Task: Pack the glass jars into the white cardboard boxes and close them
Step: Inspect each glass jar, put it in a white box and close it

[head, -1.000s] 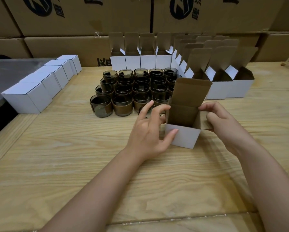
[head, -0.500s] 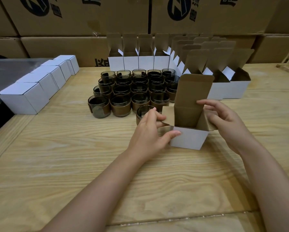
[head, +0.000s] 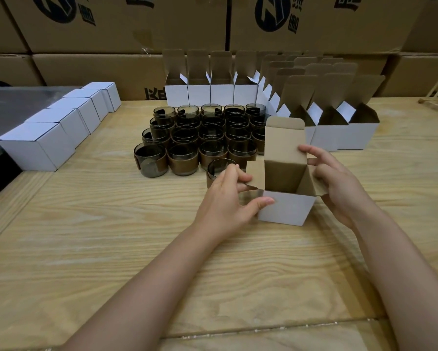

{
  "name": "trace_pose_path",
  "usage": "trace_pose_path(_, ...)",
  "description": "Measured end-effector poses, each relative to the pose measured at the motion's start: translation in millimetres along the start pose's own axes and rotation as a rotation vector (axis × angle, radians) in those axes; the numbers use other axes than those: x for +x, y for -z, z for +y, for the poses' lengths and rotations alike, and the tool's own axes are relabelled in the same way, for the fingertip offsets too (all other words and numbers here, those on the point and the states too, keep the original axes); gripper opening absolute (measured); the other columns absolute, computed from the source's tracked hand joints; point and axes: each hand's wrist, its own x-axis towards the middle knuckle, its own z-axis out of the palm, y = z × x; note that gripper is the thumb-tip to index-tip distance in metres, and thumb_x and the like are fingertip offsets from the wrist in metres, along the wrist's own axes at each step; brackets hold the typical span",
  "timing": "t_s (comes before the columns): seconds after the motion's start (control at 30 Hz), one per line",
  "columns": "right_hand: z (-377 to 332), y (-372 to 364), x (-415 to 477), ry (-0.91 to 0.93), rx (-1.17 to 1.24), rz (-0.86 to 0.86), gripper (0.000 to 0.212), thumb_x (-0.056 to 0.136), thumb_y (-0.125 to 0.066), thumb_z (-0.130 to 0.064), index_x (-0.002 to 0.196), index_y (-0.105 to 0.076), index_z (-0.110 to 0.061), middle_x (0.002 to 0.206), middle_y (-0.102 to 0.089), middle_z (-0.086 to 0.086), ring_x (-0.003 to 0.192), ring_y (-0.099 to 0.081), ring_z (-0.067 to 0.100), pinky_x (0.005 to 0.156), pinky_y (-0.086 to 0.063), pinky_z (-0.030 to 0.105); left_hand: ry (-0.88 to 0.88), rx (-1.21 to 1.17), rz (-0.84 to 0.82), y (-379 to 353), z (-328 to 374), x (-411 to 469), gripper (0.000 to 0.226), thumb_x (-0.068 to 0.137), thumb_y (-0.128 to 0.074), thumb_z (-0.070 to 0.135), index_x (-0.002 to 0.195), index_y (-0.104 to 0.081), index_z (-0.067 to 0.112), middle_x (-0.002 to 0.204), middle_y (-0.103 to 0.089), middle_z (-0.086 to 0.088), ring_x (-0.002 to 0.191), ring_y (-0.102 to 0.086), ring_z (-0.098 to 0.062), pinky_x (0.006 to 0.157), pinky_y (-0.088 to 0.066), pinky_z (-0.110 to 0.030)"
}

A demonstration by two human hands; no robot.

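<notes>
White cardboard forms the open box (head: 285,209) that stands on the wooden table (head: 111,236) directly in front of you, between your two hands. Its mouth faces up. The lid flap (head: 283,143) stands upright at the far side, and the interior appears empty.

Your left hand (head: 225,201) grips the box at its left side: the thumb lies on the front wall and the curled fingers pinch the left side flap (head: 256,173). Your right hand (head: 339,183) grips the right side, with the fingers curled round the right side flap (head: 307,182) and the forefinger reaching to the edge of the lid flap.

The deciding relation is the nearest glass jar (head: 219,167). It stands upright, mouth up, just left of the box and immediately behind your left fingers, partly hidden by them. Your left hand is clearly the nearer one; the right hand lies across the box from it.

The likely next step is to release the left flap, take this jar with the left hand and lower it into the box while the right hand steadies the box. Both axes are vertical, so no tilt is needed.
</notes>
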Motion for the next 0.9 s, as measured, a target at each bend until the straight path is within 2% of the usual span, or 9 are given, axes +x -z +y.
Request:
trace_pose_path(0.1,2.7,0.0,-0.5,0.029,-0.014,0.012,0.047,0.096,-0.032,-0.003,0.121,-0.056,-0.034,0.083,-0.064,-0.027,0.077,-0.061,-0.007,0.060,-0.047,0.013,-0.185,0.095,0.133,4.1,4.3,-3.5,0.044,0.082,-0.066,0.046,0.106,-0.053,0.012,0.095,-0.069,-0.001,0.092,-0.059,0.011,0.081,-0.041,-0.009)
trace_pose_path(0.2,5.0,1.8,-0.3,0.053,-0.028,0.030,0.047,0.095,-0.033,-0.001,0.122,-0.056,-0.032,0.072,-0.060,-0.033,0.069,-0.058,-0.013,0.057,-0.045,0.009,-0.281,0.040,0.359,14.9,-1.1,-2.2,0.031,0.091,-0.048,0.035,0.112,-0.054,0.013,0.079,-0.059,0.005,0.076,-0.057,-0.013,0.072,-0.046,-0.030)
trace_pose_path(0.3,5.5,1.5,0.0,0.062,-0.032,0.033,0.046,0.096,-0.034,-0.002,0.122,-0.056,-0.033,0.075,-0.060,-0.031,0.069,-0.058,-0.013,0.056,-0.045,0.009,0.017,-0.155,0.424,27.1,-14.4,6.1,0.025,0.091,-0.053,0.030,0.115,-0.050,0.024,0.095,-0.056,0.005,0.095,-0.056,-0.016,0.087,-0.048,-0.038)
trace_pose_path(0.4,5.2,-0.3,0.0,0.065,-0.030,0.039,0.047,0.096,-0.034,-0.003,0.124,-0.056,-0.034,0.090,-0.058,-0.019,0.070,-0.058,-0.013,0.059,-0.046,0.011,0.255,-0.249,0.221,31.4,-28.2,13.2,0.050,0.087,-0.069,0.030,0.131,-0.046,0.029,0.126,-0.049,0.002,0.116,-0.047,-0.010,0.097,-0.043,-0.027)
trace_pose_path(0.47,4.7,-1.2,-0.1,0.074,-0.036,0.038,0.047,0.096,-0.034,-0.002,0.124,-0.055,-0.033,0.096,-0.055,-0.012,0.070,-0.058,-0.013,0.059,-0.046,0.011,0.280,-0.194,0.090,28.5,-31.5,15.4,0.064,0.082,-0.075,0.033,0.137,-0.042,0.031,0.132,-0.047,0.007,0.120,-0.044,-0.005,0.092,-0.036,-0.014)
trace_pose_path(0.57,3.5,-4.4,-1.4,0.092,-0.043,0.021,0.045,0.097,-0.033,-0.001,0.124,-0.053,-0.031,0.097,-0.053,-0.008,0.068,-0.057,-0.014,0.057,-0.046,0.009,0.279,-0.157,0.072,25.9,-31.3,17.0,0.068,0.080,-0.077,0.031,0.139,-0.043,0.031,0.126,-0.053,0.012,0.119,-0.046,-0.001,0.089,-0.033,-0.006)
trace_pose_path(0.7,1.5,-11.3,-3.5,0.113,-0.054,-0.006,0.044,0.098,-0.034,-0.001,0.123,-0.053,-0.032,0.097,-0.051,-0.007,0.068,-0.056,-0.014,0.056,-0.046,0.009,0.358,-0.139,0.229,37.6,-25.7,20.8,0.076,0.077,-0.078,0.033,0.143,-0.042,0.024,0.122,-0.052,0.015,0.111,-0.046,0.001,0.092,-0.035,-0.018)
trace_pose_path(0.8,0.3,-17.1,-4.7,0.132,-0.067,-0.016,0.043,0.097,-0.034,-0.001,0.123,-0.052,-0.031,0.096,-0.051,-0.008,0.067,-0.056,-0.015,0.056,-0.045,0.008,0.363,-0.226,0.372,58.7,-13.9,28.4,0.062,0.079,-0.076,0.033,0.135,-0.051,0.024,0.110,-0.054,0.018,0.095,-0.049,0.009,0.086,-0.038,-0.017)
trace_pose_path(0.9,-1.7,-24.6,-5.3,0.144,-0.069,-0.034,0.044,0.097,-0.035,-0.001,0.121,-0.052,-0.033,0.097,-0.050,-0.008,0.067,-0.055,-0.015,0.055,-0.044,0.008,0.329,-0.329,0.382,76.4,4.8,35.0,0.050,0.078,-0.077,0.029,0.124,-0.058,0.024,0.109,-0.060,0.012,0.100,-0.056,0.001,0.085,-0.046,-0.019)
